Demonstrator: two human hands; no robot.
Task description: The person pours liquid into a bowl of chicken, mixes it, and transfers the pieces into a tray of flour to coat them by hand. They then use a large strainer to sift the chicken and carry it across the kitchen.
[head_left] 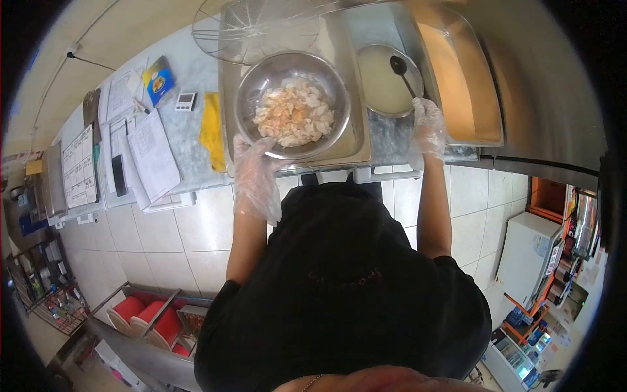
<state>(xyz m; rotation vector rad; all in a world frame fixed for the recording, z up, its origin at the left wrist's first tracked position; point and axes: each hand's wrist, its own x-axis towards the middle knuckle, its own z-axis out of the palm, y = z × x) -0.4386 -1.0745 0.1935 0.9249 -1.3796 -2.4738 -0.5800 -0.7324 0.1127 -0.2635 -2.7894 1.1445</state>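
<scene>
Steadying metal bowl (pixel 245 104): left hand (pixel 251 160), fingers clamped on near rim, pale pieces (pixel 297 111) just beyond them. Right hand (pixel 428 124), fingers clamped on dark ladle (pixel 397 64), scoop beyond fingers at cloudy liquid (pixel 381 85) (dipped or just above, cannot tell). Best: bowl firm, ladle level.

The bowl (pixel 258 81) is silver, its pieces (pixel 294 116) pinkish-white, the cloth (pixel 211 130) yellow.
</scene>
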